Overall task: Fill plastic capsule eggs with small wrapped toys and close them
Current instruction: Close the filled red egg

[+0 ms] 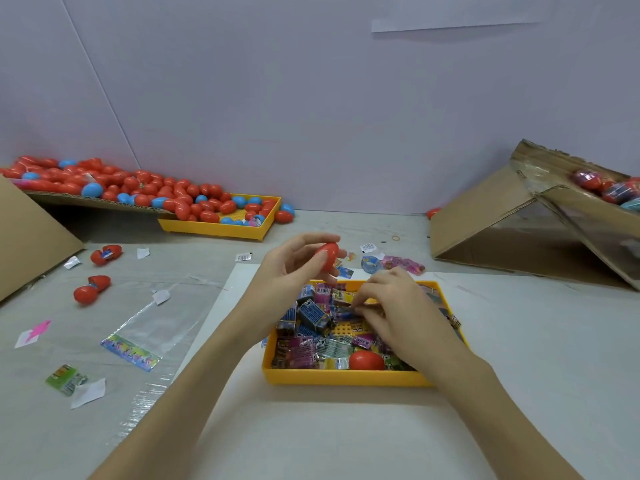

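The left hand (294,268) holds a red egg half (327,255) up above the far edge of the yellow tray (346,378), fingers and thumb curled round it. Which way its open side faces is hard to make out, and the fingers cover part of its rim.

The right hand (391,306) reaches down into the tray with its fingers bent among the wrapped toys (313,318). The fingertips seem to pinch a small packet, but the hand's back hides most of it, so what it grips cannot be told with certainty. The hand and forearm also cover the right side of the tray.

Another red egg piece (366,360) lies in the tray near its front wall, partly sunk among the packets. The print on the wrappers is too blurred to read.

The tray sits on a white sheet (311,427) on the grey table (536,341). Just beyond the tray lie a few loose packets and a blue piece (370,264), unclear in shape.

To the left, two open red eggs (105,254) (91,289) lie on the table, near an empty clear bag (145,327) and paper scraps.

Far left, a heap of red and blue eggs (145,188) spills down a cardboard sheet into a second yellow tray (221,230). At the right edge, a tilted cardboard box (502,220) holds more eggs, cut off by the frame.
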Demonstrator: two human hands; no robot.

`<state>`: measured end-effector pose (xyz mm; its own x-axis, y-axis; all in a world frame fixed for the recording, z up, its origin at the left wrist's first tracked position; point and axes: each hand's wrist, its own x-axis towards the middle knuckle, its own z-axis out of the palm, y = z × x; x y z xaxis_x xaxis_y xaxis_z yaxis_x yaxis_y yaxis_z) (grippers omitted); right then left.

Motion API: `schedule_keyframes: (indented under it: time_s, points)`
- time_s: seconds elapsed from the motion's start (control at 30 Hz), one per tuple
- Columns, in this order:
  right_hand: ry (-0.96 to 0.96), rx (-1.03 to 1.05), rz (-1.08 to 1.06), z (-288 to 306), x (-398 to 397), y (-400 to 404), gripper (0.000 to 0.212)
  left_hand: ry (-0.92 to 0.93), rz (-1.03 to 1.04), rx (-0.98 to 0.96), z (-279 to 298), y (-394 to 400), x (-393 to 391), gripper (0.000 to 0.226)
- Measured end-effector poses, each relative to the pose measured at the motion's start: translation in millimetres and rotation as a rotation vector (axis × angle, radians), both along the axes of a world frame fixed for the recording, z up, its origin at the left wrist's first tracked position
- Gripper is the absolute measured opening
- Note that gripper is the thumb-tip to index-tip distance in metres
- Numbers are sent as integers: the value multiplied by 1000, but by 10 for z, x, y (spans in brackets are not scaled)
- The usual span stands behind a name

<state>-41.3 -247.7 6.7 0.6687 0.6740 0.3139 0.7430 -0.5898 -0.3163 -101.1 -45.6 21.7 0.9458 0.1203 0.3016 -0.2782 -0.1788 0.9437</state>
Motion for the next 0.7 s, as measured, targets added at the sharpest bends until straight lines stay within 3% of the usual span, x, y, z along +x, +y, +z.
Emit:
schedule_keyframes:
  time_s: [0.1, 0.17, 0.23, 0.33, 0.53, 0.63, 0.7]
  points:
    - [64, 199, -62, 5, -15, -3, 4, 59, -52, -193, 29, -52, -3, 33]
    - [148, 357, -95, 23, -38, 0, 9, 143, 5, -254, 53, -122, -15, 39]
    - [168, 434, -114, 53, -59, 1, 13, 206, 113, -93, 49, -195, -19, 50]
    - [137, 434, -91, 78, -90, 4, 16, 118, 253, 306, -39, -303, -56, 58]
    - [50, 322, -20, 93, -120, -1, 24, 162, 278, 220, -63, -318, -31, 19]
    - [65, 332, -5, 87, -126, 10, 24, 193, 281, 210, -43, -277, -50, 17]
    - [172, 419, -36, 98, -141, 38, 26, 145, 293, 285, -26, -263, -62, 16]
